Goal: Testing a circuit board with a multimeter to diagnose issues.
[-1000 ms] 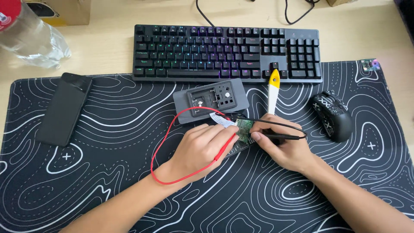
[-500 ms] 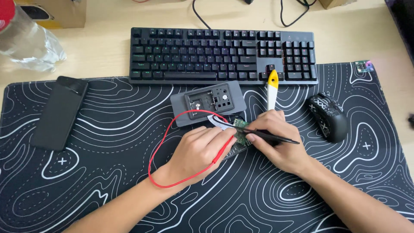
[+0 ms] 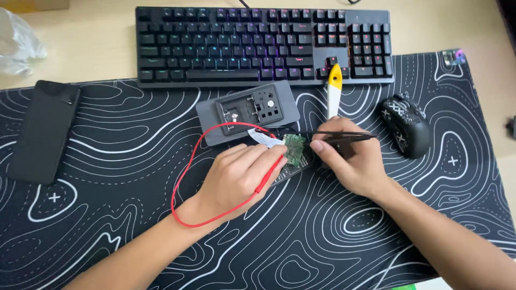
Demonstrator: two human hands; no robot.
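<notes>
small green circuit board [image 3: 294,148] on mat

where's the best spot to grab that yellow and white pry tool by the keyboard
Take the yellow-tipped tool by its white lower shaft, pinched across its narrow width from above. It lies flat and points away from the person, its yellow end against the keyboard, and the right hand crowds its near end.

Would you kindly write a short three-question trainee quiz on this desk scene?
1. True or false: the left hand holds a red probe against the green circuit board.
2. What does the right hand hold? A) black tweezers B) scissors C) a pencil
3. Fill in: the black smartphone lies at the mat's ___ edge.

Key: 1 true; 2 A, black tweezers; 3 left, on the black patterned desk mat.
</notes>
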